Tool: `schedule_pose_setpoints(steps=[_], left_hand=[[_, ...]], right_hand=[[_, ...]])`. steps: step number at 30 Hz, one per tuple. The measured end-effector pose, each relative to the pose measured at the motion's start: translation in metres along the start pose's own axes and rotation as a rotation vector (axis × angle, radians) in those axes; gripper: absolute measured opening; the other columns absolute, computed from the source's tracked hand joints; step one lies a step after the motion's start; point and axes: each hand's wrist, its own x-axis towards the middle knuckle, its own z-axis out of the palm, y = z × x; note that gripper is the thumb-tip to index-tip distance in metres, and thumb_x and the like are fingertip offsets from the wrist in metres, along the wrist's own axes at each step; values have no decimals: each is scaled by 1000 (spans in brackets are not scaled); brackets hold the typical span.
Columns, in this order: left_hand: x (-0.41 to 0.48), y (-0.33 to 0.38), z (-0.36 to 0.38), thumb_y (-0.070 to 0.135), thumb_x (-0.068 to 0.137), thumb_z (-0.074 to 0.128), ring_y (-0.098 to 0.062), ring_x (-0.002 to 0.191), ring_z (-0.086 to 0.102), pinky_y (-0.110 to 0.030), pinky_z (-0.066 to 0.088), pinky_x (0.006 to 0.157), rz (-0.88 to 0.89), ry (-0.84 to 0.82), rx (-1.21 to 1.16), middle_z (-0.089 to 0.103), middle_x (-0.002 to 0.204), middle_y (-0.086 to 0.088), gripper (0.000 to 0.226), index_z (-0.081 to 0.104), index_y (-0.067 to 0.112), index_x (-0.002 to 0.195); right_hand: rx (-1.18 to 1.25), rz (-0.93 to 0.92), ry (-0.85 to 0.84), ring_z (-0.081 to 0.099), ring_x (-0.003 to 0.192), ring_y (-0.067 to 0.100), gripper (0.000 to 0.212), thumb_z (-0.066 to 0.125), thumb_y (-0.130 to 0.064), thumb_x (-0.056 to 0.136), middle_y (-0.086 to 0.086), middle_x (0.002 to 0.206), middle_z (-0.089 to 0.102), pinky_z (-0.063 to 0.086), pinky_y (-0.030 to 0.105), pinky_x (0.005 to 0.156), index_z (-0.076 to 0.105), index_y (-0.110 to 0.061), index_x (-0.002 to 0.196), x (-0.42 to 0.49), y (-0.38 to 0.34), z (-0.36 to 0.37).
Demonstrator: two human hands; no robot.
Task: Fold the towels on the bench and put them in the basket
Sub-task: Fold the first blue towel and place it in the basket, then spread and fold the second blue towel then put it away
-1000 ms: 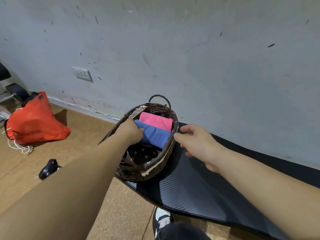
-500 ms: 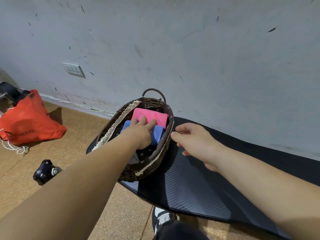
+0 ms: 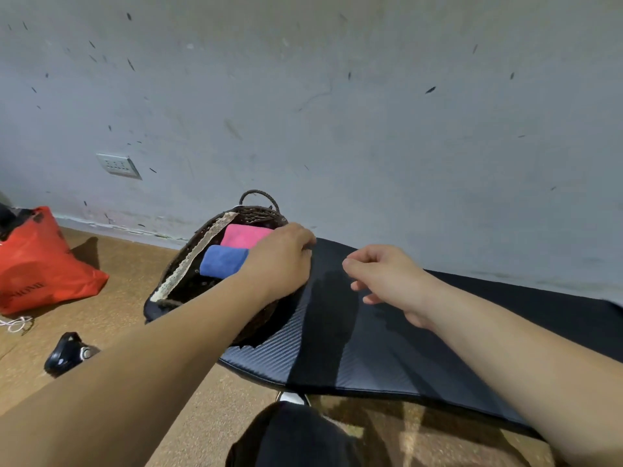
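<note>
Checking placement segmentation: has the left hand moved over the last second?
Yes. The left hand went rightward across the basket, off the blue towel, which it covered before, to the rim on the bench side.

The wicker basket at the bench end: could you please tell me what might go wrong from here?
The dark wicker basket sits at the very end of the black padded bench; with the left hand seemingly gripping its rim, a tug could tip or slide it off. A jolt might also loosen the folded pink towel and blue towel inside.
</note>
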Motion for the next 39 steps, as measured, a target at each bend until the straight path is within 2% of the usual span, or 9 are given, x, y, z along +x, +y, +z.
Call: schedule_pose_setpoints(steps=[6, 12, 18, 21, 26, 30, 34, 36, 39], left_hand=[[-15, 123, 33, 25, 98, 55, -14, 114, 61, -36, 50, 100, 134, -175, -134, 67, 124, 6, 29, 68, 23, 124], [-19, 233, 79, 27, 98, 58, -3, 94, 64, -23, 50, 87, 149, -283, -297, 71, 105, 14, 24, 70, 28, 119], [-16, 301, 145, 27, 97, 62, 1, 94, 65, -22, 54, 89, 171, -368, -429, 72, 103, 15, 22, 72, 27, 117], [-15, 321, 166, 29, 97, 64, 4, 93, 65, -16, 52, 87, 167, -429, -475, 71, 103, 17, 21, 73, 28, 117], [-5, 355, 180, 32, 96, 66, 3, 90, 67, -21, 55, 90, 177, -442, -562, 70, 98, 19, 23, 72, 31, 118], [-5, 356, 182, 33, 97, 64, 2, 88, 67, -21, 55, 90, 196, -463, -496, 68, 100, 21, 25, 69, 34, 121], [0, 348, 180, 33, 97, 63, 2, 88, 66, -22, 55, 91, 133, -444, -472, 67, 101, 22, 25, 70, 35, 120], [0, 347, 178, 33, 96, 63, 1, 88, 67, -26, 55, 93, 116, -438, -478, 68, 102, 22, 27, 69, 34, 123], [0, 348, 173, 32, 97, 62, 3, 91, 68, -24, 53, 94, 109, -412, -514, 70, 103, 18, 34, 63, 36, 131]], right_hand=[[-20, 3, 61, 72, 100, 23, 21, 63, -37, 95, 8, 103, 73, 58, 36, 81, 71, -19, 103, -53, 47, -84], [-189, 16, 141, 63, 78, 12, 20, 64, -41, 93, -6, 83, 70, 52, 30, 71, 73, -23, 94, -106, 118, -165], [-556, 173, 215, 66, 100, 19, 42, 62, -52, 92, -3, 105, 70, 53, 38, 95, 68, -18, 116, -101, 190, -252], [-535, 250, 493, 66, 104, 21, 40, 62, -49, 91, -3, 107, 71, 54, 36, 89, 67, -20, 119, -105, 233, -290], [-461, 343, 881, 66, 102, 33, 36, 64, -30, 89, 9, 106, 72, 47, 35, 75, 67, -14, 121, -111, 290, -347], [-402, 371, 965, 65, 91, 35, 22, 66, -25, 88, 16, 108, 69, 47, 35, 67, 72, -15, 106, -110, 313, -360], [-395, 338, 1017, 62, 102, 37, 7, 63, -28, 92, 13, 107, 70, 47, 38, 75, 68, -24, 94, -110, 308, -364], [-340, 254, 1089, 60, 98, 34, 6, 56, -24, 97, 9, 97, 68, 46, 39, 76, 58, -19, 96, -112, 292, -363], [-43, 31, 1141, 55, 81, 21, 8, 49, -16, 101, -3, 81, 58, 42, 25, 65, 53, -10, 102, -120, 249, -353]])
